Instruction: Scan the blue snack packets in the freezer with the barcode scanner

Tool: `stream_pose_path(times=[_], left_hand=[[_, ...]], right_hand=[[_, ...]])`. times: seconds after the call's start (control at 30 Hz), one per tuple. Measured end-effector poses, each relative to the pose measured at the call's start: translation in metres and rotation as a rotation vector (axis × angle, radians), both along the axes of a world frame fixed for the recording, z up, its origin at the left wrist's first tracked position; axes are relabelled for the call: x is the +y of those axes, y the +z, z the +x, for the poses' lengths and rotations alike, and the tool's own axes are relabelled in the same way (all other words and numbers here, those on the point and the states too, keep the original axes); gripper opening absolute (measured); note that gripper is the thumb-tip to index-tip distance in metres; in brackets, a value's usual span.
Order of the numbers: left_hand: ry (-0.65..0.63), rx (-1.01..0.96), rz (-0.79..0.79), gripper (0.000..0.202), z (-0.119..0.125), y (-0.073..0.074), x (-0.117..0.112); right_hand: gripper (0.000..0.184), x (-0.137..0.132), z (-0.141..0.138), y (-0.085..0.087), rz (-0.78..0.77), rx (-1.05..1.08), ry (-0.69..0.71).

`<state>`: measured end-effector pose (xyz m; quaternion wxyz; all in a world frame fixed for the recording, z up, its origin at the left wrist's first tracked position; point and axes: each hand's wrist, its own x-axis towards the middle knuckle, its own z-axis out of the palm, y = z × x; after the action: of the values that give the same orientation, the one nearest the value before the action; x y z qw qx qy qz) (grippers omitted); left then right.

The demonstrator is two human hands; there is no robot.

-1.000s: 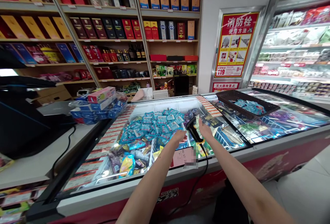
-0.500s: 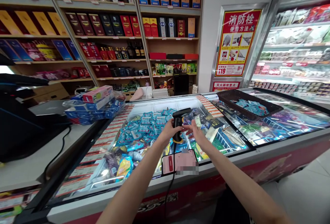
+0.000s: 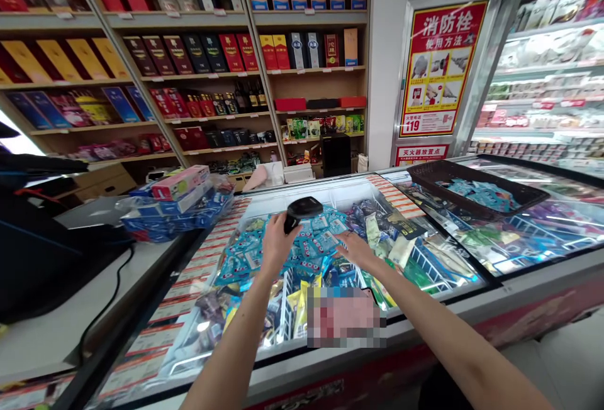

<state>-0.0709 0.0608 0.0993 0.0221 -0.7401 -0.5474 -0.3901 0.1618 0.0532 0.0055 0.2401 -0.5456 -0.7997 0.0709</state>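
My left hand [image 3: 275, 243] is closed round the handle of a black barcode scanner [image 3: 302, 210], holding it up over the glass lid of a chest freezer [image 3: 438, 300]. My right hand [image 3: 357, 249] hovers just to the right of it, fingers spread, holding nothing. Below both hands a blurred pink card or phone [image 3: 344, 315] lies on the freezer's front edge. Under the glass sit several blue packets [image 3: 311, 243] and other frozen goods.
A black tray [image 3: 476, 193] with blue packets rests on the freezer lid at right. A pile of blue and pink packs [image 3: 177, 202] stands at the counter's corner on the left, beside a dark till machine [image 3: 42, 240]. Shelves of boxed goods line the back wall.
The scanner was lifted off the freezer lid by my left hand and carried up and to the left. My right hand let go of it and now hovers open beside it.
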Motion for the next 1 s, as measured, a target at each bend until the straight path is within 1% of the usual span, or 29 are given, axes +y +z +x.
stream_pose_path(times=[0.07, 0.13, 0.23, 0.33, 0.47, 0.53, 0.6, 0.7, 0.77, 0.8, 0.9, 1.0], left_hand=[[-0.030, 0.052, 0.007, 0.041, 0.006, -0.012, 0.005], [-0.034, 0.032, -0.052, 0.041, 0.008, -0.022, 0.009], [-0.025, -0.004, -0.172, 0.043, 0.008, -0.033, 0.016], [0.020, -0.013, -0.196, 0.045, 0.008, -0.039, 0.021], [0.089, -0.023, -0.165, 0.040, 0.010, -0.043, 0.021], [0.088, -0.032, -0.151, 0.037, 0.012, -0.044, 0.020], [0.066, -0.035, -0.139, 0.036, 0.012, -0.043, 0.018], [0.028, -0.008, -0.120, 0.035, 0.012, -0.041, 0.016], [0.025, 0.028, -0.115, 0.033, 0.013, -0.041, 0.014], [0.031, 0.049, -0.120, 0.032, 0.014, -0.041, 0.013], [0.049, 0.089, -0.160, 0.034, 0.017, -0.042, 0.012], [0.038, 0.092, -0.167, 0.039, 0.020, -0.043, 0.013]], right_hand=[[0.046, 0.011, -0.007, -0.001, 0.025, -0.021, 0.052], [0.051, 0.020, -0.014, -0.001, -0.003, -0.011, 0.046], [0.068, 0.030, -0.025, -0.004, -0.041, 0.026, -0.046], [0.081, 0.033, -0.034, -0.007, -0.012, 0.064, -0.159], [0.081, 0.036, -0.035, -0.011, -0.062, 0.093, -0.250], [0.075, 0.038, -0.029, -0.012, -0.108, 0.132, -0.276], [0.063, 0.039, -0.020, -0.013, -0.138, 0.195, -0.289], [0.048, 0.036, -0.002, -0.013, -0.114, 0.396, -0.254], [0.042, 0.032, 0.010, -0.012, -0.101, 0.635, -0.234], [0.042, 0.030, 0.016, -0.012, -0.116, 0.756, -0.217], [0.045, 0.028, 0.026, -0.014, -0.106, 1.026, -0.214], [0.048, 0.031, 0.029, -0.021, -0.121, 1.176, -0.228]])
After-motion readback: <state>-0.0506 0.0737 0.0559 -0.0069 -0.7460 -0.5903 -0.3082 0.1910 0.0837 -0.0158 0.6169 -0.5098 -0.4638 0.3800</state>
